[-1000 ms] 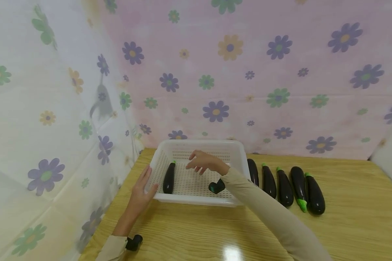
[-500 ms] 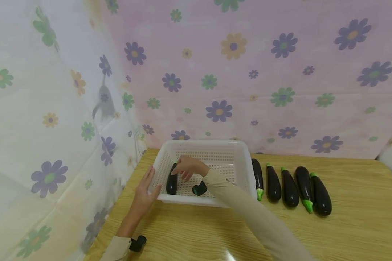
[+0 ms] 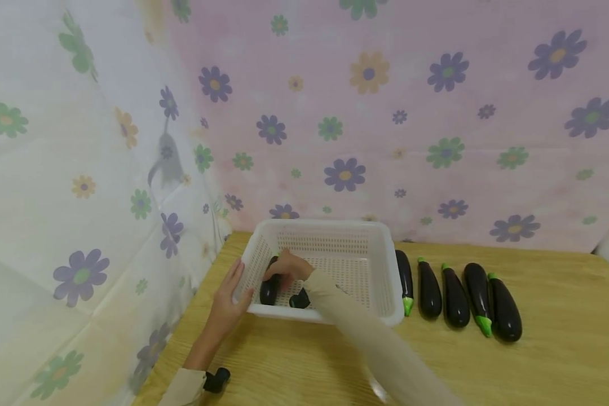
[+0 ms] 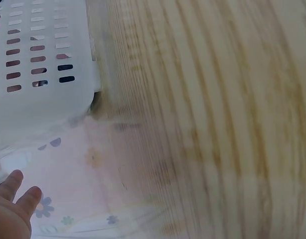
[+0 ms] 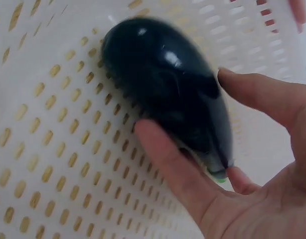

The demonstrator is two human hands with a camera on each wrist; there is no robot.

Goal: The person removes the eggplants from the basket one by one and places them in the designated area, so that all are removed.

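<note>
A white perforated plastic basket (image 3: 330, 224) stands on the wooden table, with one dark eggplant (image 3: 269, 293) lying inside near its left wall. My right hand (image 3: 290, 267) reaches into the basket and holds this eggplant. In the right wrist view, the thumb (image 5: 257, 92) and a finger (image 5: 165, 157) lie on opposite sides of the glossy eggplant (image 5: 158, 64), whose stem end points toward the palm. My left hand (image 3: 226, 301) rests against the basket's left side, fingers fairly straight along the wall and thumb by the front corner. The left wrist view catches only some fingertips (image 4: 26, 201).
Several more eggplants (image 3: 455, 299) lie in a row on the table, right of the basket; the leftmost (image 3: 405, 279) lies close to its right wall. A flowered cloth (image 3: 335, 113) hangs behind, another cloth at left. The wooden table (image 3: 274, 361) extends in front.
My right hand has moved left and down across the basket to the eggplant and now grips it. The left hand stays at the basket's left side. The view has shifted slightly.
</note>
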